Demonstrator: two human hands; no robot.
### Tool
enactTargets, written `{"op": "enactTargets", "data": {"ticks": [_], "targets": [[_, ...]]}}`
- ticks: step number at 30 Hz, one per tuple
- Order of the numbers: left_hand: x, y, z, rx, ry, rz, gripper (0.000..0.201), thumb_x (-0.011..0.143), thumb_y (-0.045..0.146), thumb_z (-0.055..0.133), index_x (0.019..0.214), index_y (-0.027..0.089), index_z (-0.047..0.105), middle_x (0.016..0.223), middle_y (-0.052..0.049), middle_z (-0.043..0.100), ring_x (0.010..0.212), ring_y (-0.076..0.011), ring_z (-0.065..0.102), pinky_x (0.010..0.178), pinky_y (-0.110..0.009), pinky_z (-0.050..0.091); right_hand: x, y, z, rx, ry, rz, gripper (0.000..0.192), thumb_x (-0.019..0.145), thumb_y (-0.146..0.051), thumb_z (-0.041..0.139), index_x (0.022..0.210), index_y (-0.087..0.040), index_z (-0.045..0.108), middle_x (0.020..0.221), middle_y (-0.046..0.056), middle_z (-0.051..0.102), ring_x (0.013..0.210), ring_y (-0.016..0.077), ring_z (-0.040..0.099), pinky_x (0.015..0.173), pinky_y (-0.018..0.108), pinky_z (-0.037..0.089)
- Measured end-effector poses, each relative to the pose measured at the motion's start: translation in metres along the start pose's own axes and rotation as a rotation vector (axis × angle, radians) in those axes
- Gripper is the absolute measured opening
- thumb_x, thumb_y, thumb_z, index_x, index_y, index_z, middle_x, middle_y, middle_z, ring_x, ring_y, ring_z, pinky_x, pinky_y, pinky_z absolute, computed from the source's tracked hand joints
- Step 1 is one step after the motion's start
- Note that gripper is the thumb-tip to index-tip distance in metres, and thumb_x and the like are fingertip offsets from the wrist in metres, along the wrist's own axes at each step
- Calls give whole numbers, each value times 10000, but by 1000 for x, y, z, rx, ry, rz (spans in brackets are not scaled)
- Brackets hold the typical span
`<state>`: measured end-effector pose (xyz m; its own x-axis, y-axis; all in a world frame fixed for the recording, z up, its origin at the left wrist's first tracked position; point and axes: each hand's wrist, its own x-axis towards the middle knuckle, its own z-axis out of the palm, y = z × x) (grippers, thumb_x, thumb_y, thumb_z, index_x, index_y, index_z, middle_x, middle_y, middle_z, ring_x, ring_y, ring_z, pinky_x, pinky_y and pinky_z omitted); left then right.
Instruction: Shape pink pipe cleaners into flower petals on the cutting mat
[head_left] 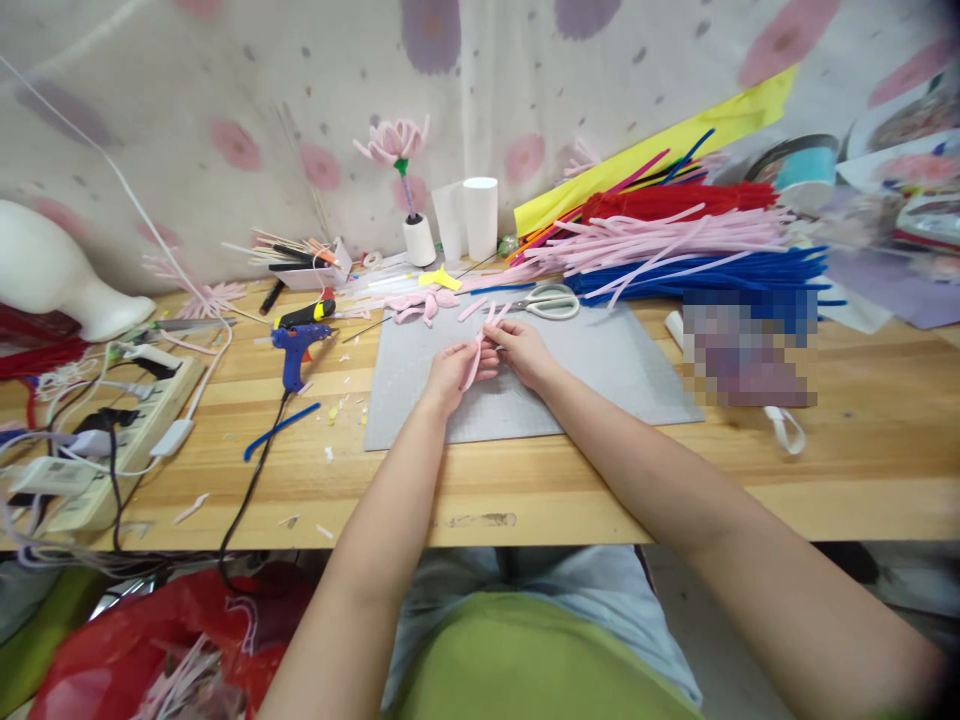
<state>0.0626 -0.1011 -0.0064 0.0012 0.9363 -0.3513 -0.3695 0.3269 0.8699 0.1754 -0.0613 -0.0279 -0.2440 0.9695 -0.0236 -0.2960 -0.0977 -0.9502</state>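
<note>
Over the grey mat [600, 390], my left hand [456, 374] and my right hand [523, 350] meet around pink pipe cleaners [474, 362]. My left fingers are closed on one end, which hangs down past the palm. My right thumb and fingers pinch the upper part, where several pink ends stick out. Just behind my hands lie scissors [551, 301] with pale grey handles, some shaped pink pipe-cleaner pieces [424, 304] and a small yellow piece [440, 279].
Left of the mat are a blue glue gun [296, 350], a yellow-black cutter [304, 314] and a blue pipe cleaner [281, 431]. A power strip [131, 440] with cables stands farther left. Behind, a pink flower [397, 145] and bundles of pink pipe cleaners [652, 240] line the wall.
</note>
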Motion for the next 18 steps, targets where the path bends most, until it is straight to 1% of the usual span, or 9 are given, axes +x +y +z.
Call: {"op": "enactTargets", "data": {"ticks": [5, 8, 11, 13, 15, 18], "targets": [[1, 4, -6, -66, 33, -39, 146, 797, 141, 490, 691, 94, 578, 535, 1, 560, 436, -44, 508, 510, -179, 493, -2, 0, 0, -198, 24, -95, 264, 565, -389, 702, 629, -161, 585, 570, -17, 546, 490, 70, 414, 428, 208, 297], [1, 5, -6, -112, 42, -98, 155, 803, 129, 466, 695, 102, 574, 524, 9, 544, 432, -35, 497, 497, -152, 480, -4, -1, 0, -237, 29, -189, 222, 598, -371, 681, 628, -171, 591, 560, -18, 542, 503, 81, 426, 460, 220, 318], [1, 7, -6, -158, 46, -141, 143, 803, 130, 464, 724, 100, 580, 509, 13, 539, 428, -33, 497, 478, -140, 475, -5, -4, 0, -293, -21, -322, 163, 623, -335, 671, 664, -183, 629, 646, 2, 598, 597, 108, 492, 542, 238, 366], [1, 9, -7, -177, 50, -163, 143, 808, 126, 454, 738, 100, 576, 504, 16, 540, 418, -30, 493, 461, -132, 471, -5, -6, -3, -346, -78, -367, 149, 635, -320, 664, 719, -197, 665, 748, 18, 637, 668, 126, 518, 572, 245, 382], [1, 10, -10, -184, 24, -194, 152, 814, 120, 441, 735, 100, 570, 499, 15, 537, 411, -30, 492, 445, -128, 466, -4, -8, -6, -387, -152, -321, 179, 651, -321, 645, 781, -205, 685, 794, 22, 647, 659, 123, 512, 550, 240, 383], [0, 11, -14, -179, -81, -267, 146, 817, 129, 448, 735, 106, 567, 491, 14, 521, 411, -35, 489, 432, -129, 464, -1, -9, -12, -407, -240, -194, 231, 669, -328, 612, 839, -187, 680, 723, 14, 629, 568, 100, 481, 488, 225, 367]]}}
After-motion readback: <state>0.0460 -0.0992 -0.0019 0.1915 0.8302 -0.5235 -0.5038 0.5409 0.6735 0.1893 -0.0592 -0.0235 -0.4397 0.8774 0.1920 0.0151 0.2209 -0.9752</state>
